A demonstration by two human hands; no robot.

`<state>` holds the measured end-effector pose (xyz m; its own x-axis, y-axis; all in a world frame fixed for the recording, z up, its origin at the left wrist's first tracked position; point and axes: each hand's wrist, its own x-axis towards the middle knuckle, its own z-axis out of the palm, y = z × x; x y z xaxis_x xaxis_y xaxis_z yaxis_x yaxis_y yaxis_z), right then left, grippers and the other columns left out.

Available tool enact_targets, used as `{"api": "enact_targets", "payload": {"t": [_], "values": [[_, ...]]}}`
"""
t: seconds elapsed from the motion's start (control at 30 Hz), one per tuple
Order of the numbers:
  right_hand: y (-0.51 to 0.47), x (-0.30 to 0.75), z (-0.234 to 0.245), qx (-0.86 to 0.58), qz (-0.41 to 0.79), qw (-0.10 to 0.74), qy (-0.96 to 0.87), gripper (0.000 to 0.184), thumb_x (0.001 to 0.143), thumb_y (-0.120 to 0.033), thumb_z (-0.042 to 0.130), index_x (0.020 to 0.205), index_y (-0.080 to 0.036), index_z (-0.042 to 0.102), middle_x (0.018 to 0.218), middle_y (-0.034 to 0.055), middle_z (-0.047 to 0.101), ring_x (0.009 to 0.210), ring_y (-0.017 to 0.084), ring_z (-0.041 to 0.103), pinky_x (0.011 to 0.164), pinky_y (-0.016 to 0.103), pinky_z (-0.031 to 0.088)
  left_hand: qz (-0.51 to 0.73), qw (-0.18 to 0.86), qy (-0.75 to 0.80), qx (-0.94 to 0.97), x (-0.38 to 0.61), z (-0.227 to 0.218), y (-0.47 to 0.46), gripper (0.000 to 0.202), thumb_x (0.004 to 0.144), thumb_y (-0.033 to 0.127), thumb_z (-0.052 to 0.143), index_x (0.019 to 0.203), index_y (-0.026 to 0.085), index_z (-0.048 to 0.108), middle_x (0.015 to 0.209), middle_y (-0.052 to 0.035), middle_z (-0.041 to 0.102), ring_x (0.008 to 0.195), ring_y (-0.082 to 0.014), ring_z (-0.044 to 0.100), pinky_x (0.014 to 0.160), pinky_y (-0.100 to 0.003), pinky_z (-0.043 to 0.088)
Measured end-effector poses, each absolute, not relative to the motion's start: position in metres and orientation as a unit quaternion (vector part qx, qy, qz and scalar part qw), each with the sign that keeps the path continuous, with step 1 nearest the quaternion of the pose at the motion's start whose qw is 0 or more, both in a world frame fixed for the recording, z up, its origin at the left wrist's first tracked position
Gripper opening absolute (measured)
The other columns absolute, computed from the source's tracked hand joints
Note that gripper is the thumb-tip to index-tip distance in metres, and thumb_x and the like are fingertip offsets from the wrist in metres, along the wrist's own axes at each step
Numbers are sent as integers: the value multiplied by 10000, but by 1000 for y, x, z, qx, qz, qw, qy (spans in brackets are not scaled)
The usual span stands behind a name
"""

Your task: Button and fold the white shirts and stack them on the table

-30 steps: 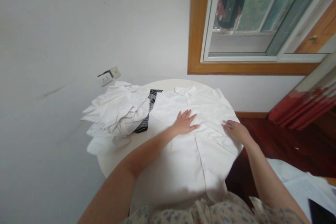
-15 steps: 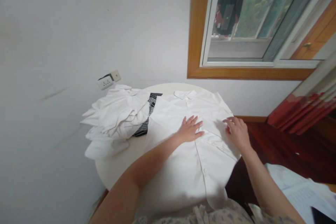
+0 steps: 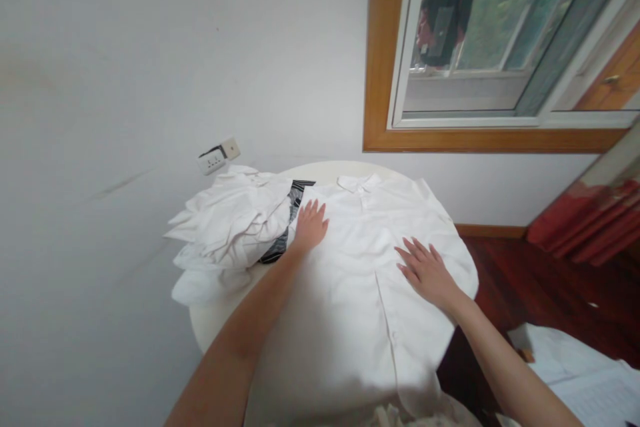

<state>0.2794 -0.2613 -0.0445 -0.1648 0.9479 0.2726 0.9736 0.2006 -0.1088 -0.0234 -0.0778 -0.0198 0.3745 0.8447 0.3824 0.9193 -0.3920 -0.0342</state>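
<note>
A white button-front shirt (image 3: pixel 350 300) lies spread on a round white table (image 3: pixel 213 323), its collar (image 3: pixel 359 183) at the far side and its hem toward my body. My left hand (image 3: pixel 311 225) rests flat on the shirt's left upper part, fingers stretched and holding nothing. On the right half of the shirt lies my right hand (image 3: pixel 425 270), palm down with the fingers spread. Small wrinkles show in the cloth between the two hands.
Heaped white garments (image 3: pixel 235 220) stand at the table's left, by the wall. A black striped cloth (image 3: pixel 276 247) shows between heap and shirt. A wall socket (image 3: pixel 213 160) is behind. White cloth (image 3: pixel 575 360) lies low at the right, near a red curtain (image 3: pixel 595 213).
My left hand has slid left from the shirt's middle to its left side. My right hand has moved inward from the right edge and flattened, its fingers now spread.
</note>
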Motion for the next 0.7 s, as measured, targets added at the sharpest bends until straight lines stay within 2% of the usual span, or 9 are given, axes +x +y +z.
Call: {"api": "enact_targets", "payload": {"t": [0.1, 0.2, 0.37, 0.47, 0.53, 0.6, 0.7], "values": [[-262, 277, -41, -631, -37, 135, -763, 476, 975, -437, 340, 1402, -277, 475, 1521, 69, 358, 1425, 275, 259, 1130, 570, 202, -115, 109, -564, -811, -42, -29, -69, 540, 948, 405, 328, 1384, 128, 487, 1453, -157, 447, 1390, -287, 345, 1130, -451, 281], [-265, 275, -39, -628, -34, 129, -767, 475, 975, -424, 344, 1401, -262, 477, 1521, 81, 356, 1423, 289, 261, 1118, 586, 215, -93, 114, -575, -804, -46, -34, -73, 557, 957, 416, 305, 1404, 123, 461, 1468, -171, 421, 1393, -293, 338, 1131, -448, 274], [-274, 275, -38, -605, -44, 138, -783, 462, 975, -362, 345, 1404, -249, 474, 1514, 89, 366, 1425, 283, 256, 1124, 585, 211, -33, 79, -614, -784, -40, -23, -83, 556, 958, 410, 293, 1430, 144, 418, 1498, -194, 365, 1406, -323, 300, 1097, -547, 285], [-276, 273, -39, -596, -44, 145, -789, 468, 975, -359, 352, 1414, -244, 462, 1522, 95, 350, 1429, 277, 247, 1133, 574, 204, -13, 53, -616, -786, -22, -8, -83, 521, 933, 313, 334, 1417, 147, 431, 1472, -197, 405, 1398, -337, 307, 1081, -607, 270], [-277, 269, -39, -595, -41, 144, -790, 470, 976, -355, 353, 1418, -238, 457, 1524, 98, 342, 1432, 278, 239, 1133, 577, 199, -47, 55, -584, -808, -3, -1, -84, 510, 923, 268, 332, 1408, 163, 446, 1452, -176, 442, 1393, -323, 320, 1104, -597, 239], [-278, 263, -38, -593, -35, 137, -793, 469, 977, -349, 353, 1419, -235, 455, 1528, 97, 333, 1434, 276, 235, 1133, 578, 192, -89, 45, -555, -826, 17, -2, -87, 498, 944, 317, 300, 1402, 203, 457, 1439, -141, 471, 1381, -306, 343, 1111, -585, 240], [-276, 261, -30, -594, -24, 127, -794, 461, 971, -361, 374, 1405, -242, 475, 1520, 94, 349, 1422, 277, 267, 1125, 568, 216, -112, 23, -556, -823, 38, -15, -95, 518, 957, 456, 270, 1399, 264, 460, 1470, -112, 439, 1384, -317, 335, 1092, -631, 232]]}}
